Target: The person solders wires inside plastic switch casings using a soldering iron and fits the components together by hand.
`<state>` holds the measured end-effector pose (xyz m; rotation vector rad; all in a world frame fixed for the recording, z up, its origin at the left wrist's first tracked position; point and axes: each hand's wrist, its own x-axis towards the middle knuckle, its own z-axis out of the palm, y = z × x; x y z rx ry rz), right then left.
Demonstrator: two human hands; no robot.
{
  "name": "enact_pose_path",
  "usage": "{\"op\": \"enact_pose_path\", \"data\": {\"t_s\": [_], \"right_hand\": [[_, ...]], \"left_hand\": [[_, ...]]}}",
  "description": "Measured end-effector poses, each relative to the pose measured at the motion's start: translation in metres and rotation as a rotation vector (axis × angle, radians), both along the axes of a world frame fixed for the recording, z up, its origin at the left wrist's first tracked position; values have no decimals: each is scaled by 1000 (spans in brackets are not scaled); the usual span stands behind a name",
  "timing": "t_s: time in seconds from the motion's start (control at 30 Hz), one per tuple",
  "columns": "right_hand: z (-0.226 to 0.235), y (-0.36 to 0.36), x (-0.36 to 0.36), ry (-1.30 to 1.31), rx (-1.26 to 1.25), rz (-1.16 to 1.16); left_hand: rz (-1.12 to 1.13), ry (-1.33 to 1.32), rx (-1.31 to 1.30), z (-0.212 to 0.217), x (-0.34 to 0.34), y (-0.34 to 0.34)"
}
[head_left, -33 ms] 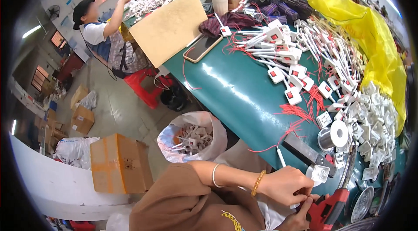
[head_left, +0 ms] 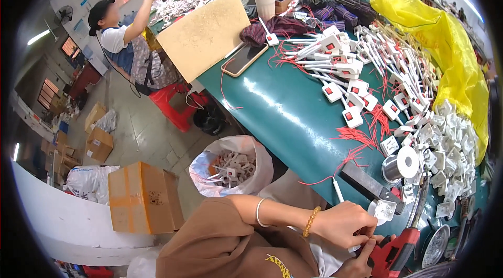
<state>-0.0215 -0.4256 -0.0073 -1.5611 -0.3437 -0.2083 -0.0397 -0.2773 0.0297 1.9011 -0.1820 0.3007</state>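
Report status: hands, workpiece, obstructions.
Left hand gripping white stick. Right hand beside red tool, grip unclear. White housing, black bar just beyond left hand.

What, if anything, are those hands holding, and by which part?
A white piece seems held between the left hand and right hand; which part is hidden. Whether the right hand grips the red tool, I can't tell.

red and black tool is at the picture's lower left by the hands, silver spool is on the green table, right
No: the head view shows the red and black tool at the lower right, not the lower left. It is by the left hand and right hand, and the silver spool is on the green table.
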Motion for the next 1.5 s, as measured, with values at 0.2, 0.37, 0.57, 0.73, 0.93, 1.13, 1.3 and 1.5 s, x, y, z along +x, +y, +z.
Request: {"op": "enact_pose_path", "data": {"t_s": [0.2,0.37,0.57,0.73,0.93,1.13,1.3,1.5], "right_hand": [[5,1,-1,-16,-15,21],[10,4,2,23,-16,4],[8,-5,-1,196,-2,-60],[12,-9,23,-48,37,-148],[17,-3,33,163,52,-20],[18,-17,41,62,-19,127],[38,-50,46,117,-93,38],[50,-122,57,245,-50,317]], "left_hand": [[29,-60,5,-8,0,1],[54,-123,67,-6,0,2],[225,-63,-54,-1,-1,-4],[249,-3,-40,0,10,-4],[201,42,74,-2,26,1],[266,139,-37,5,45,7],[186,300,9,9,52,11],[158,344,108,11,59,17]]}}
